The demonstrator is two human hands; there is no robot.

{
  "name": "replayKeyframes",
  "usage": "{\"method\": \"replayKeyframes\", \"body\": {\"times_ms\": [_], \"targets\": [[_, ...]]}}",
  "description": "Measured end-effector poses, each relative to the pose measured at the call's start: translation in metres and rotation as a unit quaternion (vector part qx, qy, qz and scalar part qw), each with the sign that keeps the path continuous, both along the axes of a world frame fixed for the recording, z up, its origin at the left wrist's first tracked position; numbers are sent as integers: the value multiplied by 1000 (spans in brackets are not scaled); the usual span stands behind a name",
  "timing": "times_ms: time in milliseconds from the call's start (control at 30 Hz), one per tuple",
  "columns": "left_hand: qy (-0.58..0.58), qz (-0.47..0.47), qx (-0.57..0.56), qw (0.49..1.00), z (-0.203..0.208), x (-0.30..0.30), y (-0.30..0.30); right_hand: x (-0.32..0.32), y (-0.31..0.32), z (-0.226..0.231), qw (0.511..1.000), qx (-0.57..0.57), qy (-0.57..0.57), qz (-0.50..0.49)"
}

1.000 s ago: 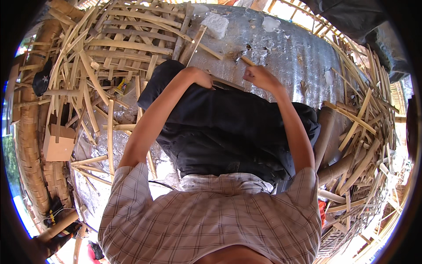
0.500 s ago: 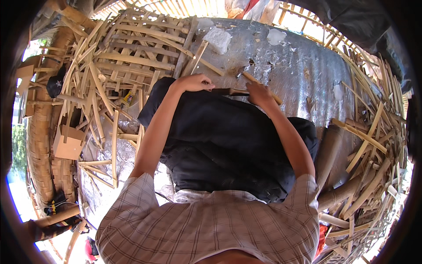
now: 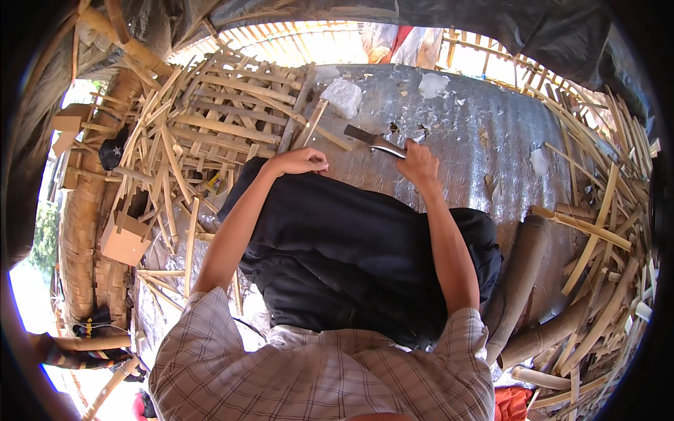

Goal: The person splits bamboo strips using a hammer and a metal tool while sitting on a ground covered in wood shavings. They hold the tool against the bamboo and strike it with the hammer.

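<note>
My right hand (image 3: 419,165) is closed around the handle end of a broad-bladed knife (image 3: 361,135), whose dark, squarish blade points up and to the left. The knife is raised over the grey metal sheet (image 3: 456,168), beyond my knees. My left hand (image 3: 303,161) rests by my left knee, its fingers curled in; whether anything small is between them is hidden. Black cloth (image 3: 337,238) covers my lap beneath both forearms. A short bamboo strip (image 3: 309,125) leans just beyond my left hand.
A woven bamboo lattice (image 3: 232,130) and loose strips lie at the left, near a cardboard box (image 3: 125,238). Thick bamboo poles (image 3: 519,277) lie right of my legs, beside a pile of split bamboo (image 3: 604,281). A whitish block (image 3: 342,97) sits on the sheet.
My hands have moved apart. The knife, level between them before, is now lifted and angled in my right hand. A light stick under my right hand no longer shows. The view has tilted up.
</note>
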State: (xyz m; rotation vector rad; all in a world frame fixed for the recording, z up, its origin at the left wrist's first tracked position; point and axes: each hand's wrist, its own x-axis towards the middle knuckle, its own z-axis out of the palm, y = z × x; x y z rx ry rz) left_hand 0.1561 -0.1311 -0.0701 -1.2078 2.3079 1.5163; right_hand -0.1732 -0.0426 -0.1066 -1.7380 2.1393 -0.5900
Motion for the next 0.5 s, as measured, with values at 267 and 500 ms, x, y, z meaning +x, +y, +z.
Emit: {"method": "replayKeyframes", "body": {"times_ms": [267,500], "targets": [[-104,-9,-19,994,20,-24,-57,-24,-5,-7,994,-33,-48,-90],[-140,7,-171,975,-51,-21,-74,-27,-12,-25,991,-31,-85,-98]]}}
